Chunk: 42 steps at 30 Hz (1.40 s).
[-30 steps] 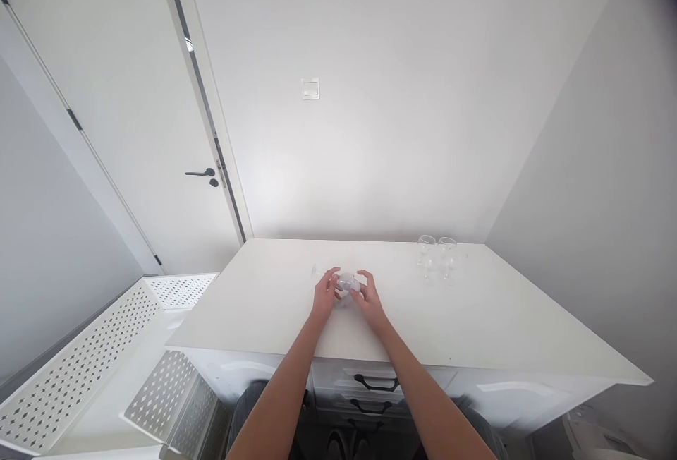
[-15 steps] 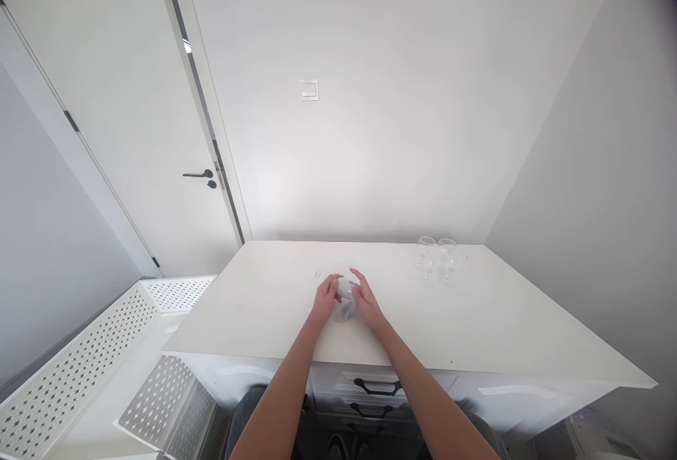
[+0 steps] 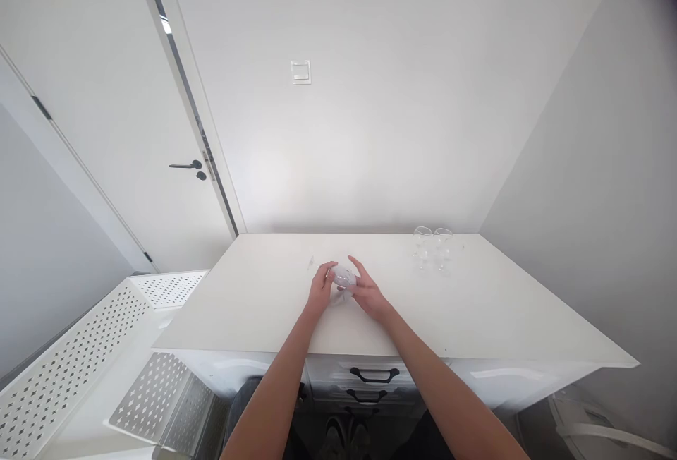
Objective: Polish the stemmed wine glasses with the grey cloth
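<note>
Between both hands, over the front middle of the white countertop, is a clear wine glass [image 3: 343,276] tipped on its side. My left hand [image 3: 320,289] is closed around its left part. A thin clear disc, which looks like the glass's foot [image 3: 311,262], shows beyond that hand. My right hand [image 3: 367,292] grips the bowl end from the right, with its index finger raised off the glass. Something pale and see-through [image 3: 341,297] shows below the bowl; I cannot tell if it is part of the glass or its reflection.
Several clear stemmed glasses [image 3: 432,248] stand at the back right of the white countertop [image 3: 254,305]. Drawers with black handles [image 3: 374,376] are below its front edge. White perforated panels [image 3: 79,361] stand at the left, near a door [image 3: 121,128].
The glass has turned between my hands, so its rounded bowl shows more plainly. Both hands have shifted slightly. The whole view has moved a little with my head.
</note>
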Tool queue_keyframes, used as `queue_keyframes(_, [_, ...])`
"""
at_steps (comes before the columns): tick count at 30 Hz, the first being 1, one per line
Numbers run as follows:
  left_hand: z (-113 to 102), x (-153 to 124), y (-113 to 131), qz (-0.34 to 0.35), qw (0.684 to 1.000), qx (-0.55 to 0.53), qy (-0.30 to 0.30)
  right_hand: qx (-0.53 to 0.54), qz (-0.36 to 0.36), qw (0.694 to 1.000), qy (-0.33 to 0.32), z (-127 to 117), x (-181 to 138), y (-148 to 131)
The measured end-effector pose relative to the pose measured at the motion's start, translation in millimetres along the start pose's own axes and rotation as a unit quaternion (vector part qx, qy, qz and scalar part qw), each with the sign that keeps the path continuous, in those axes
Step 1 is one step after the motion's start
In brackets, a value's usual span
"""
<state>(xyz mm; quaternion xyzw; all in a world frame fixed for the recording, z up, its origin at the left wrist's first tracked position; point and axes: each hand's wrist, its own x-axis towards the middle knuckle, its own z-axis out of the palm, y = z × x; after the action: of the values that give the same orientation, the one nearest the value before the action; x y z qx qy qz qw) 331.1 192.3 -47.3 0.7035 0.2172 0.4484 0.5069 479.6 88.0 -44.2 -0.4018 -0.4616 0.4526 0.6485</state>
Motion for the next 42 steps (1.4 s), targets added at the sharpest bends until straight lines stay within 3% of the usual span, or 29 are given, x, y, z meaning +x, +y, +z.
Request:
queue_keyframes(3, [-2.3, 0.5, -4.5, -0.053, 0.998, 0.001, 0.037, -0.145, -0.021, 0.987, -0.07, 0.3, 4.7, 5.1])
queue_keyframes(5, [-3.4, 0.5, -5.7, -0.079, 0.996, -0.001, 0.051, -0.167, -0.018, 0.982, -0.087, 1.0, 7.5, 9.2])
queue_keyframes(8, [-2.5, 1.0, -3.9, -0.046, 0.998, 0.002, 0.046, -0.035, 0.012, 0.999, -0.035, -0.3, 11.0, 11.4])
queue_keyframes(11, [0.2, 2.7, -2.6, -0.006, 1.0, -0.008, 0.001, 0.101, 0.032, 0.993, 0.047, -6.4, 14.2, 8.4])
queue_keyframes(14, [1.2, 5.0, -6.4, 0.006, 0.999, -0.009, -0.032, 0.124, 0.04, 0.989, 0.071, -12.2, 15.9, 6.3])
queue_keyframes(21, [-2.8, 6.2, -17.5, -0.104, 0.991, 0.036, 0.081, -0.104, -0.014, 0.994, -0.036, -5.5, 11.8, 16.3])
queue_keyframes(23, [-1.9, 5.2, -16.0, -0.087, 0.993, 0.032, 0.073, -0.096, -0.023, 0.995, -0.005, -5.7, 11.8, 17.6])
queue_keyframes(26, [1.1, 4.0, -12.7, -0.037, 0.999, -0.004, 0.005, 0.004, 0.002, 0.996, 0.093, -11.0, 13.8, 16.4])
queue_keyframes(28, [2.1, 3.6, -11.8, -0.024, 0.999, -0.022, -0.035, 0.061, 0.027, 0.991, 0.117, -15.2, 15.0, 15.3])
queue_keyframes(31, [0.0, 3.7, -13.3, -0.034, 0.999, -0.013, -0.023, 0.068, 0.024, 0.996, 0.06, -18.1, 14.6, 16.2])
queue_keyframes(35, [-5.1, 4.2, -15.8, -0.066, 0.996, 0.03, 0.046, -0.043, -0.018, 0.997, -0.064, -16.1, 11.6, 20.2])
queue_keyframes(37, [-5.5, 4.2, -15.5, -0.08, 0.993, 0.055, 0.066, -0.068, -0.012, 0.993, -0.091, -14.9, 11.1, 21.3])
queue_keyframes(39, [-3.8, 4.1, -14.6, -0.065, 0.994, 0.058, 0.058, -0.039, -0.002, 0.998, -0.05, -15.0, 12.1, 21.3])
queue_keyframes(42, [-0.2, 4.6, -14.5, -0.002, 1.0, 0.028, -0.005, 0.069, 0.006, 0.996, 0.061, -16.6, 14.0, 18.8])
